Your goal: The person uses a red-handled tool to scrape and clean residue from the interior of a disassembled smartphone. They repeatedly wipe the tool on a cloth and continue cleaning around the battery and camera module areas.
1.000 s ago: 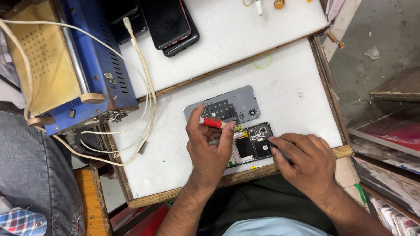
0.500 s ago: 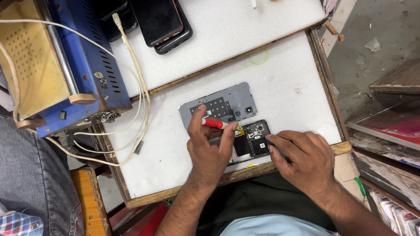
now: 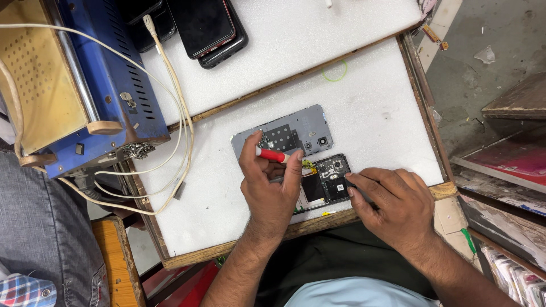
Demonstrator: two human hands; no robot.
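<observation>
My left hand (image 3: 270, 185) grips a small red-handled screwdriver (image 3: 273, 154), its tip pointing at an opened phone (image 3: 325, 181) with its circuit board exposed, near the front edge of the white board (image 3: 205, 193). My right hand (image 3: 392, 207) rests on the phone's right end, fingers pressing it down. Just behind the phone lies a grey back cover (image 3: 296, 134), inner side up, partly hidden by my left fingers.
A blue and yellow machine (image 3: 74, 85) stands at the left with white cables (image 3: 170, 113) trailing over the board. Dark phones (image 3: 207, 25) lie on the rear board. A green ring (image 3: 334, 73) lies behind the cover. A grey-trousered leg (image 3: 40, 239) is at the left.
The hands and the phone keep their places; only the camera has shifted slightly, with the view sliding a little down and left.
</observation>
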